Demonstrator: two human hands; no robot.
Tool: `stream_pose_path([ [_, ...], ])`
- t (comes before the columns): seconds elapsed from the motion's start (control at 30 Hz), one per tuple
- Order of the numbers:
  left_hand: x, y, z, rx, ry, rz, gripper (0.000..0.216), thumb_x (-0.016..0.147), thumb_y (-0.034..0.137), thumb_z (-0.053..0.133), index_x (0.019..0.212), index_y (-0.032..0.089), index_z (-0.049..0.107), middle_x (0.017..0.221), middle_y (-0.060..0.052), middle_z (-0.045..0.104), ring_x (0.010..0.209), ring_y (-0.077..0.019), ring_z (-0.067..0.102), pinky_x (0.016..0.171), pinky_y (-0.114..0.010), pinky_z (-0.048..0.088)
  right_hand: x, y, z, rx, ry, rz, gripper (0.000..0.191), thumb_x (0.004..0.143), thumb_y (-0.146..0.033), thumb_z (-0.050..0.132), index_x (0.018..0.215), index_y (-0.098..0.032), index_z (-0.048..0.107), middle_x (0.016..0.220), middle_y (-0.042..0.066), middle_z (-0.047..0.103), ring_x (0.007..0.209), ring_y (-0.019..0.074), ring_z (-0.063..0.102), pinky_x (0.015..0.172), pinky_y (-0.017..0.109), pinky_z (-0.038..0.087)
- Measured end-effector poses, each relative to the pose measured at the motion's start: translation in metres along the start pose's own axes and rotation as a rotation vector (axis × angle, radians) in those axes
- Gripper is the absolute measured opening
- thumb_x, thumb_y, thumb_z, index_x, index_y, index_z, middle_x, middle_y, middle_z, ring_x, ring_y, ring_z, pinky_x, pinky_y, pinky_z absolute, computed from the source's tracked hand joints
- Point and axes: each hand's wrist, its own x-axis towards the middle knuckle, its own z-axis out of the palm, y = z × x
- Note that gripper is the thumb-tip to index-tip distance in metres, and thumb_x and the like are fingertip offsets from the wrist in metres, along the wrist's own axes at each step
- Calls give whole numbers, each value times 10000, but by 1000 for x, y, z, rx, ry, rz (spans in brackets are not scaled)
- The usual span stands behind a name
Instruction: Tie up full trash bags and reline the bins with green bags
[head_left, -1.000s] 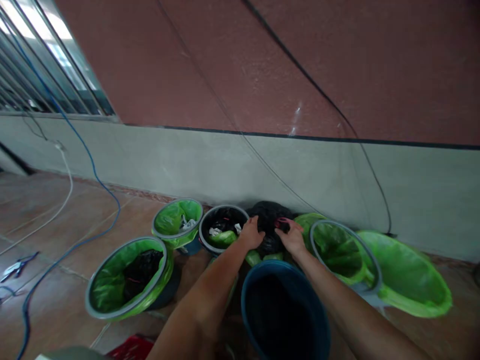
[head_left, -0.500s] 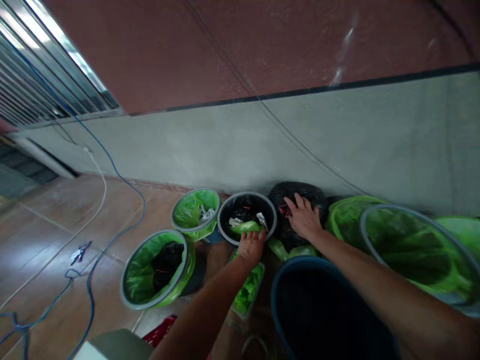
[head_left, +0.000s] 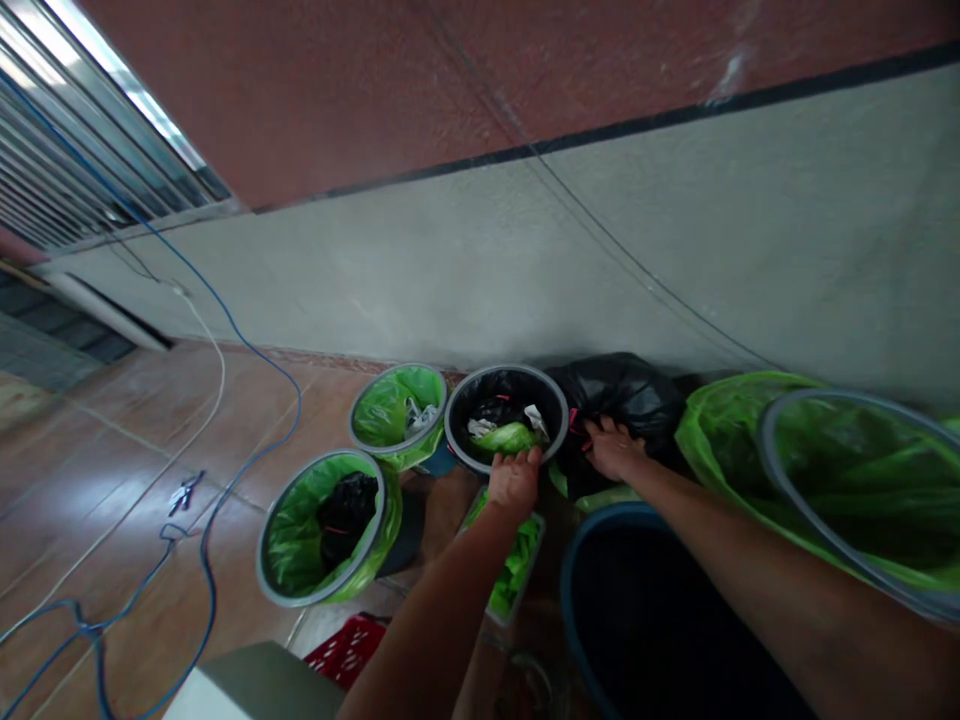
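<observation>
My left hand (head_left: 514, 479) grips the near rim of a small bin lined in black (head_left: 506, 417), which holds white paper scraps and a green bag. My right hand (head_left: 615, 447) is closed on the pink-tied neck of a full black rubbish bag (head_left: 626, 393) that leans against the wall. Directly under my arms stands a dark blue bucket (head_left: 600, 560).
Two green-lined bins, one (head_left: 321, 530) holding a black bag and one (head_left: 397, 410) with paper, stand to the left. Large green-lined bins (head_left: 847, 480) crowd the right. A red basket (head_left: 345, 650), a grey box (head_left: 247, 690) and loose cables (head_left: 187, 520) lie on the tiled floor.
My left hand left the black bag and took the black-lined bin's rim. My right hand went from flat on the bag to gripping its tied neck. The view swung left.
</observation>
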Motion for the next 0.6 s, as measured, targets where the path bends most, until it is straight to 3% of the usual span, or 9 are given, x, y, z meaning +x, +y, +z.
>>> stream_pose_path([
  [0.2, -9, 3, -9, 7, 50, -71, 534, 917, 150, 383, 1451, 152, 405, 1307, -174, 584, 1223, -303, 518, 1084, -516, 315, -55, 7, -38, 37, 208, -158, 680, 868, -286, 527, 1509, -210, 312, 1523, 185, 341, 1317, 359, 436, 996, 525, 448],
  [0.4, -36, 10, -33, -20, 119, -25, 568, 871, 184, 491, 1430, 110, 421, 1429, -195, 484, 1299, -329, 452, 1082, -507, 334, -142, 62, -67, 40, 375, -286, 605, 871, -249, 486, 1450, -111, 376, 1398, 193, 509, 1288, 316, 483, 1072, 464, 416],
  [0.5, -59, 19, -42, -116, 121, -8, 551, 858, 197, 527, 1398, 119, 460, 1414, -176, 511, 1296, -303, 471, 1088, -453, 357, -180, 91, -68, 42, 388, -276, 540, 880, -248, 467, 1392, -79, 434, 1315, 202, 574, 1228, 310, 537, 1079, 461, 415],
  [0.6, -89, 19, -33, -283, 77, -54, 510, 853, 191, 541, 1358, 128, 501, 1384, -143, 557, 1295, -244, 495, 1109, -353, 356, -208, 102, -55, 49, 343, -310, 512, 868, -245, 475, 1359, -102, 474, 1291, 179, 591, 1197, 294, 566, 1066, 446, 434],
])
